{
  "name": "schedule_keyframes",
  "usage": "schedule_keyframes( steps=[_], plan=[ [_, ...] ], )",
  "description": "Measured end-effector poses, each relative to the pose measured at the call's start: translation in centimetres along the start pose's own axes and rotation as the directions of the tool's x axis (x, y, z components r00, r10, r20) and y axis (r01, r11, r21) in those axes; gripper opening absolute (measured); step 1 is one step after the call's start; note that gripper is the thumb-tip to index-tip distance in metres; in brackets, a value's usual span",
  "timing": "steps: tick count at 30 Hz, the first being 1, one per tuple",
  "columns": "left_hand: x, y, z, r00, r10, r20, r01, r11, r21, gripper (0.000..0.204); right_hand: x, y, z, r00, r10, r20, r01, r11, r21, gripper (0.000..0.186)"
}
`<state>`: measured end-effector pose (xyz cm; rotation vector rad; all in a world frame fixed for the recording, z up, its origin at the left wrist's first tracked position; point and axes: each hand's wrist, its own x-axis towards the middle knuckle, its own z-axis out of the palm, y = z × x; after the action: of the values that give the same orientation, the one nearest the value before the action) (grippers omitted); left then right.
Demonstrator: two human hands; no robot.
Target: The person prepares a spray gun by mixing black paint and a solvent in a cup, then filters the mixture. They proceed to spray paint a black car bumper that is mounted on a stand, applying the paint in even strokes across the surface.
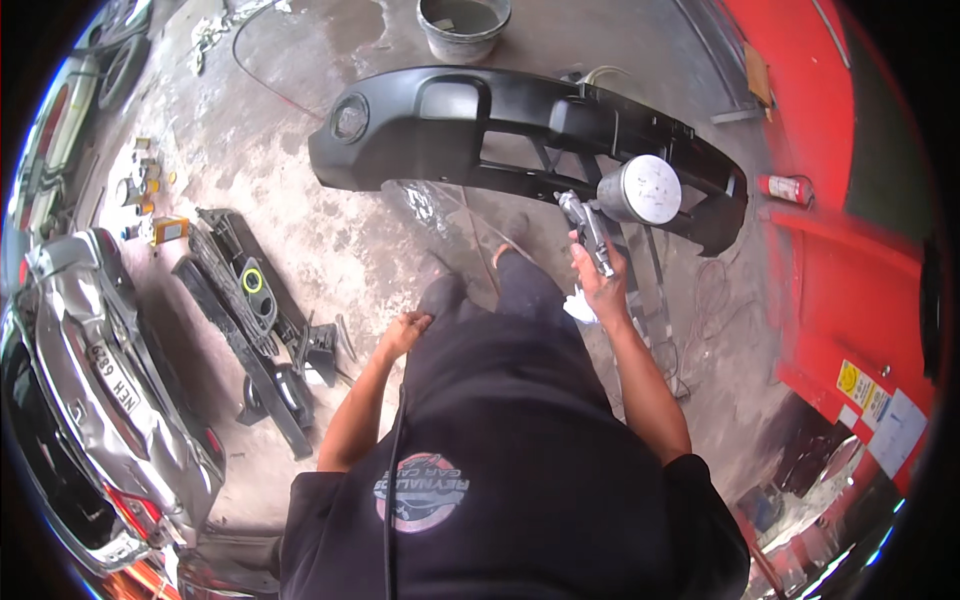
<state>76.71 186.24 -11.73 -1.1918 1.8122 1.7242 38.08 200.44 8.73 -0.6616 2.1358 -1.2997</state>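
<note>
A silver car (150, 425) with a crumpled rear fills the edge between 8 and 9 o'clock. A large red structure (840, 290) runs along 3 o'clock. Arching from 11 to 2 o'clock is a black bumper (523, 115), its long outer face turned toward the wearer, probably so it can be reached from where they stand. Dark trim parts (230, 285) lie lengthwise on the stained floor at 9 o'clock, perhaps laid there to leave standing room. A grey bucket (465, 48) stands at 12 o'clock, beyond the bumper.

At 2 o'clock is a metal spray gun (590, 232) with a wide, pale-lidded cup (652, 188), overlapping the bumper in view; whether they touch cannot be told. The right hand (601, 283), just below, is closed around the gun's body, a grip that likely steadies the cup's weight. The left hand (407, 332), at 8 o'clock, has half-curled fingers against dark clothing near the thigh; whether it pinches anything is unclear. Smallest, a crumpled white wad (578, 307) shows at 3 o'clock beside the right wrist.
</note>
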Motion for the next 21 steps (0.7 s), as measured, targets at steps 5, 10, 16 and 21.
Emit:
schedule_keyframes(
  steps=[5, 10, 16, 21],
  plan=[
    [1.1, 1.5, -1.4, 0.999, 0.039, 0.023, -0.04, 0.996, 0.077, 0.034, 2.4, 1.6, -0.8, 0.999, 0.023, -0.044, -0.022, 0.999, 0.038, 0.02],
    [2.3, 4.2, -2.9, 0.994, -0.101, 0.052, 0.089, 0.978, 0.189, 0.031, 6.4, 3.2, -1.4, 0.993, 0.118, 0.0, -0.117, 0.991, 0.067, 0.016],
    [5.2, 13.2, -2.3, 0.987, -0.131, 0.088, 0.113, 0.978, 0.178, 0.034, 11.7, 4.9, -1.8, 0.993, -0.036, 0.111, 0.034, 0.999, 0.019, 0.024],
    [9.5, 17.6, 0.0, 0.992, 0.008, 0.124, -0.019, 0.996, 0.088, 0.035, 14.8, 5.2, -3.1, 0.975, -0.139, 0.171, 0.147, 0.989, -0.034, 0.03]
  ],
)
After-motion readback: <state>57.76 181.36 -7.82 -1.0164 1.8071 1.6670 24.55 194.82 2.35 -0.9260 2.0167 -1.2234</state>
